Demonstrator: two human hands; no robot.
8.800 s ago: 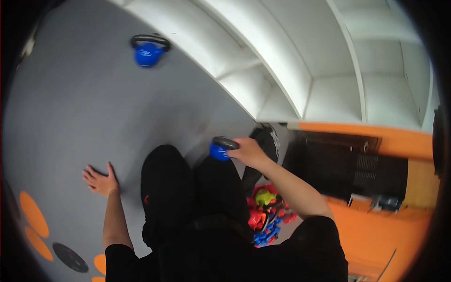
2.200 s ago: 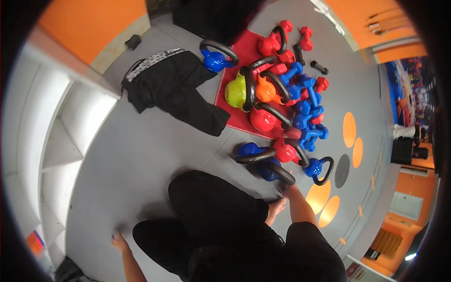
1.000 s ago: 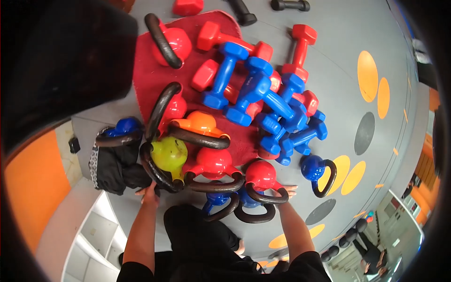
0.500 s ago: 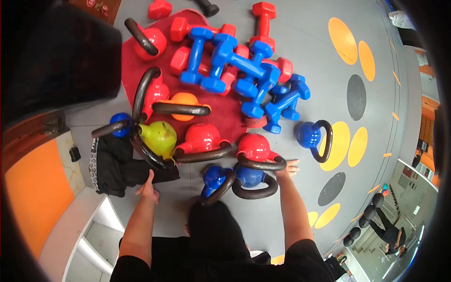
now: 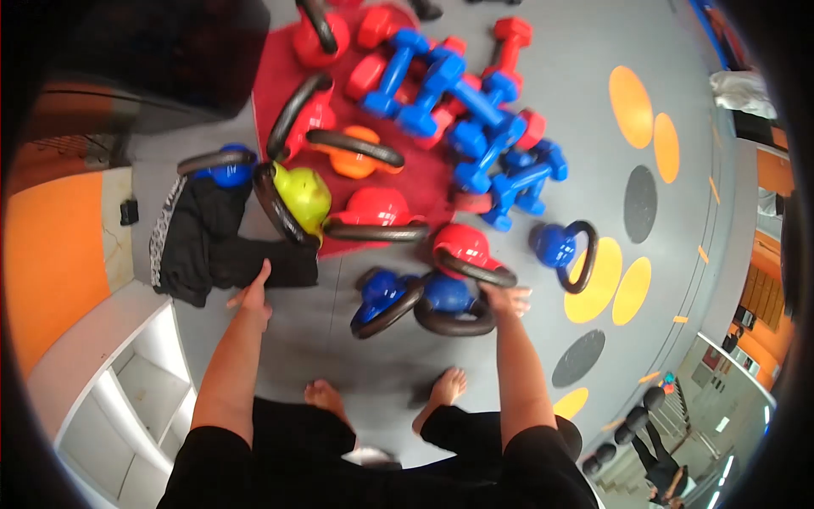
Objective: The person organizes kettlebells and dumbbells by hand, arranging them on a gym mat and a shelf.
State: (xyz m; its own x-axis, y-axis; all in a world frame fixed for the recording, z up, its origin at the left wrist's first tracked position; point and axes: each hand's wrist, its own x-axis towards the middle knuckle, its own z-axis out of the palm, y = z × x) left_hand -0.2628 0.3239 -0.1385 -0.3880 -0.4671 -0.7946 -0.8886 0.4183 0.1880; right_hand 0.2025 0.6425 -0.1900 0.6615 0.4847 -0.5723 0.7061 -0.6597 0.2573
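Observation:
My left hand [image 5: 252, 299] is open, its thumb raised and fingers apart, beside the lower edge of a black garment [image 5: 203, 254]. My right hand [image 5: 507, 299] has its fingers stretched out, right at the dark handle of a red kettlebell [image 5: 462, 244]. A blue kettlebell [image 5: 447, 294] lies just left of that hand, with a second blue kettlebell [image 5: 381, 293] beside it. Between my hands and the mat are another red kettlebell [image 5: 377, 206] and a yellow-green kettlebell [image 5: 305, 199].
Blue dumbbells [image 5: 479, 102] and red ones are heaped on a red mat [image 5: 407, 174]. An orange kettlebell [image 5: 353, 161] sits there too. A lone blue kettlebell [image 5: 555, 246] stands right, near painted floor dots [image 5: 632, 291]. White shelving [image 5: 140, 386] is at left. A mirror [image 5: 712, 407] shows a person.
The view has tilted, so the weights sit higher in it and both my bare feet now show, set apart. My hands stay near the same garment and kettlebell.

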